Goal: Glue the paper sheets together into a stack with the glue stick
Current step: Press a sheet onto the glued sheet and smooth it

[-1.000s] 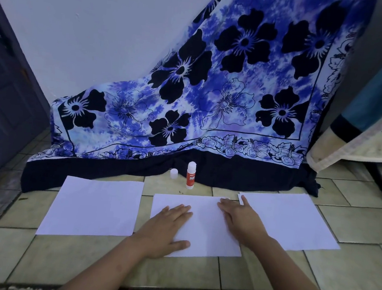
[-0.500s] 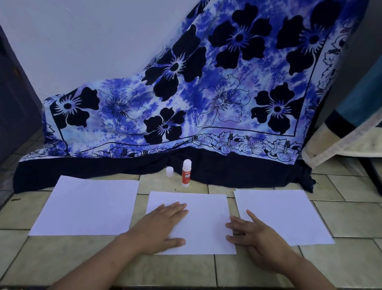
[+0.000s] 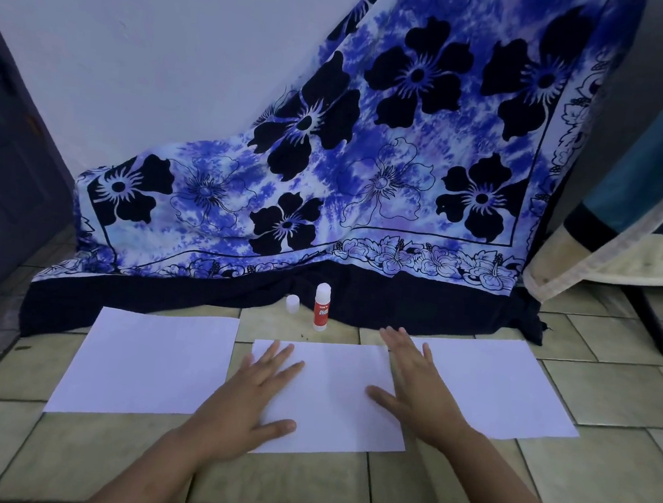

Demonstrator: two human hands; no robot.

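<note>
Three white paper sheets lie side by side on the tiled floor: a left sheet, a middle sheet and a right sheet. My left hand lies flat, fingers spread, on the middle sheet's left part. My right hand is flat with fingers apart over that sheet's right edge, its fingertips reaching past the top corner. A red and white glue stick stands upright just behind the middle sheet. Its white cap sits to its left.
A blue flowered cloth hangs down the wall and pools on the floor right behind the sheets. A dark door is at the left. Striped fabric and a dark furniture leg stand at the right.
My right hand slid back toward me, then forward again along the middle sheet's right edge. The left hand stayed flat on the sheet. The camera shifted slightly.
</note>
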